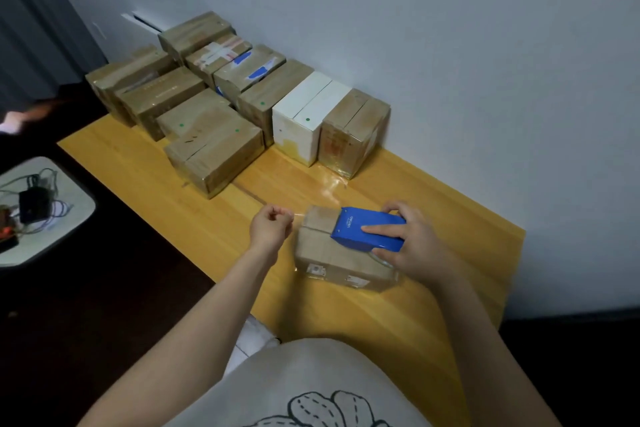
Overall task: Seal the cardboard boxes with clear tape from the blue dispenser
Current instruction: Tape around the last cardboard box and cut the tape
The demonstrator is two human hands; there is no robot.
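Yellow wooden table (433,191): set flush against a pale grey wall (450,45) along its far edge; surface shows visible plank seams. Dark grey curtain (34,28): hangs at upper left. White slotted fitting (143,21): mounted low on the wall. White side table (74,204) with rounded corners: stands apart to the left on a dark floor (121,288). It carries a black device (33,206) among tangled cables (45,180). An orange-red item (7,232) sits at the frame edge, detail unclear.

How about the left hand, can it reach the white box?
Probably: nothing stands between the left hand and the white box, but it pinches the tape and must let go first.
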